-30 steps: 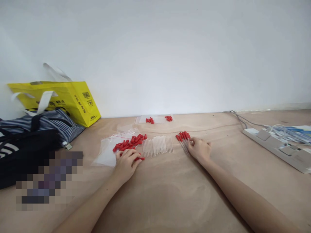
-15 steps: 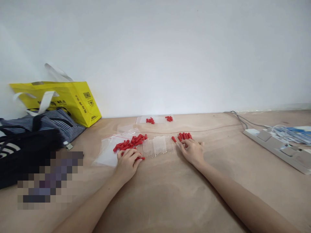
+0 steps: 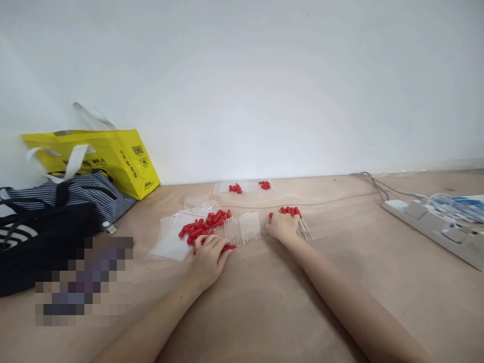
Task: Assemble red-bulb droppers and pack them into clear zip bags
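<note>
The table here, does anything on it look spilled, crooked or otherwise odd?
A blocky blurred patch at the lower left stands out; it hides whatever lies there. The red tips by the left hand lie jumbled, unlike the clear tubes laid side by side. Nothing looks clearly damaged.

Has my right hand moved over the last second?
Yes: the right hand has moved left, farther from the long white plastic power strip and closer to the row of clear, slender tubes.

Left hand (image 3: pixel 210 261), right hand (image 3: pixel 283 227): bare. Forearms (image 3: pixel 336 287): bare, slim, tapering; small spot (image 3: pixel 181 297) on the left one, possibly a mole.
</note>
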A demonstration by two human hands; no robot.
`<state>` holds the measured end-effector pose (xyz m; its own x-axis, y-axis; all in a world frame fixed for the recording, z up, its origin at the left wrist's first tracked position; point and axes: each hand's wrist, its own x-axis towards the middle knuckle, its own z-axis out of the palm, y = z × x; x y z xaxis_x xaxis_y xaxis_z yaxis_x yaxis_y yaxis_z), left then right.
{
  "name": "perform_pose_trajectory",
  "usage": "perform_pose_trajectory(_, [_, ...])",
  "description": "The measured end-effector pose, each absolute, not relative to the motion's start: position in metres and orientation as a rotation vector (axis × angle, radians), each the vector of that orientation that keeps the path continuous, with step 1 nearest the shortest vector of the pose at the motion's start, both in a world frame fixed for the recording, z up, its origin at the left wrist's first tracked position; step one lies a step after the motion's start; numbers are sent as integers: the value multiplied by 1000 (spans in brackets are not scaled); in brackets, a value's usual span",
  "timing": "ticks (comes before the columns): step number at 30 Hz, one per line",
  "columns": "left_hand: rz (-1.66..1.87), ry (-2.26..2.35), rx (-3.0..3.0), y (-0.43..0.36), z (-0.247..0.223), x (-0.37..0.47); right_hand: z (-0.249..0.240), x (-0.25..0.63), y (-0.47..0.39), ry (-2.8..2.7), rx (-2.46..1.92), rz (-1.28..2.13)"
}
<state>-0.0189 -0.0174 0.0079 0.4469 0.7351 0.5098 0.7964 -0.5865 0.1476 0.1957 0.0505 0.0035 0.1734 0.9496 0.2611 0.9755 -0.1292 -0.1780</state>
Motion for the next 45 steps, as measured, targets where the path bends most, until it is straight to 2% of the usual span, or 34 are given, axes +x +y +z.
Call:
perform_pose_trajectory(10, [-844, -1306, -2572, -21, 7, -12, 11, 202, 24, -1941, -1954, -192])
perform_pose_trajectory(12, [-868, -1319, -2593, -23, 9, -10, 7, 207, 9, -2036, -1767, -168])
perform_pose_trajectory(15, [-921, -1325, -2628, -25, 10, -5, -5, 215, -16, -2205, -1168, -56])
perform_pose_trajectory(18, [-969, -1334, -2645, -26, 8, -2, -15, 218, -33, -2225, -930, -37])
perform_pose_trajectory(34, [-995, -1318, -2690, -28, 8, 3, -16, 201, -39, -2235, -944, 93])
perform_pose_trajectory(45, [-1111, -1290, -2647, -35, 5, 8, -13, 202, -38, -2282, -886, -114])
